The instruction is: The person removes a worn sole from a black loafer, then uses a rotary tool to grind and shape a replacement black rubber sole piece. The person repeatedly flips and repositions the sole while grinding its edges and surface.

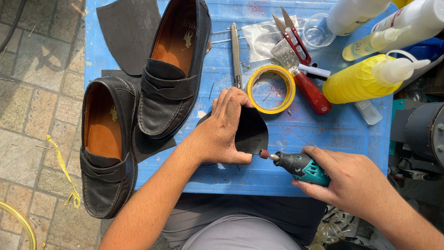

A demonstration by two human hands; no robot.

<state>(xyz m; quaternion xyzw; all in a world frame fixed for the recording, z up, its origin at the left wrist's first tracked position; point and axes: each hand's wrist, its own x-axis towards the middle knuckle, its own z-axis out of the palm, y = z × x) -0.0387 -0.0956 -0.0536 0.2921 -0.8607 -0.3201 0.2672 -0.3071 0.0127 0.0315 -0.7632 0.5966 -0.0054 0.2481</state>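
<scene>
The rubber sheet sits bent in my left hand, fingers pinching it, just below the yellow tape roll. My right hand grips the rotary tool, its tip at the sheet's lower edge; I judge the grinding barely begun. Right of the tape, a yellow bottle and white bottles.

Blue wooden table in bright sunlight, hard shadows; grey-brown stone paving at left, yellow strip lying on it

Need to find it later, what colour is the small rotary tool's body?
Teal and dark grey rotary tool, in the right hand; head view.
</scene>
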